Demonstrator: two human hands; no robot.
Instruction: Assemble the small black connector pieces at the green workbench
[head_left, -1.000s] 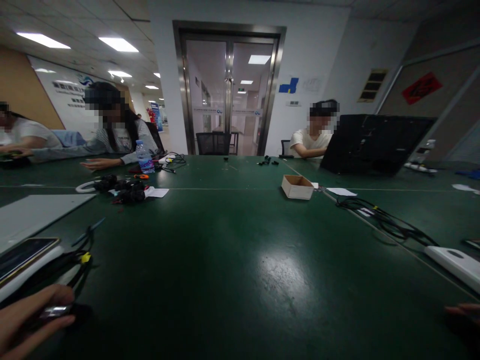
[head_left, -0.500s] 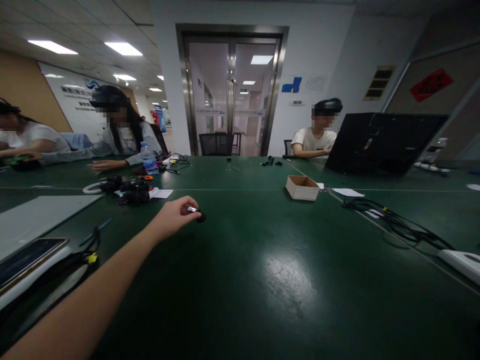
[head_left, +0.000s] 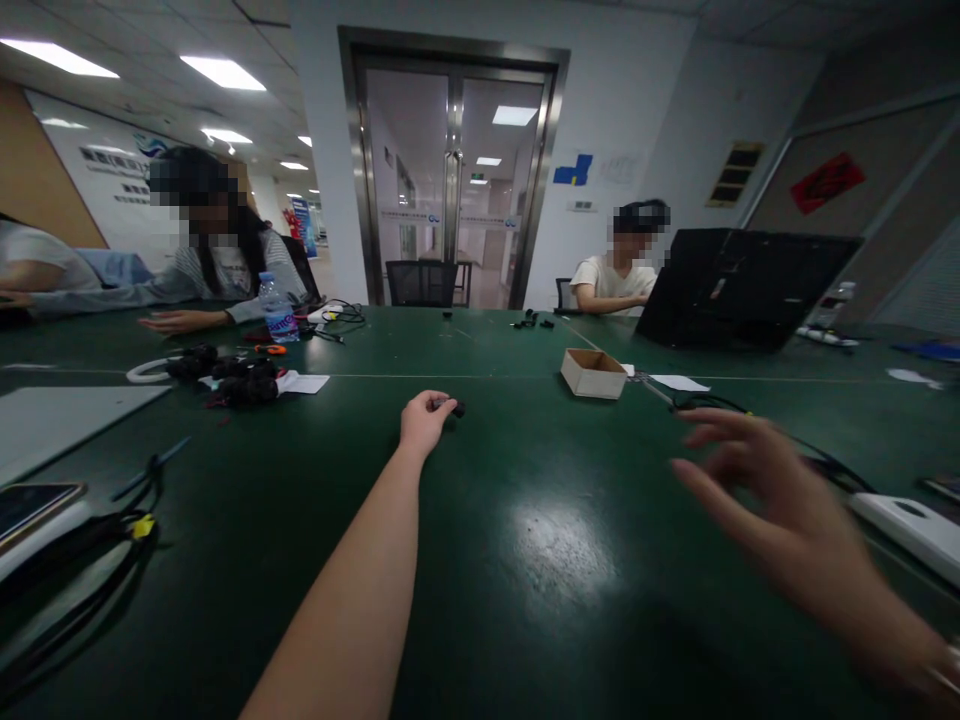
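Observation:
My left hand reaches out over the middle of the green table, its fingers closed on a small black object with a silver part. Most of that object is hidden by the fingers, and its kind cannot be made out. On the right, my right hand hovers above the table, slightly blurred, with thumb and fingers apart and nothing in them. A small open cardboard box sits between the two hands, farther back, and neither one touches it.
A pile of black parts, a water bottle and a phone lie leftward. Cables, a white device and a large black monitor occupy the right. Co-workers sit across the table.
My left hand has moved right and a little farther away, still holding the small black object. My right hand has come into view from the right. The view has turned slightly rightward.

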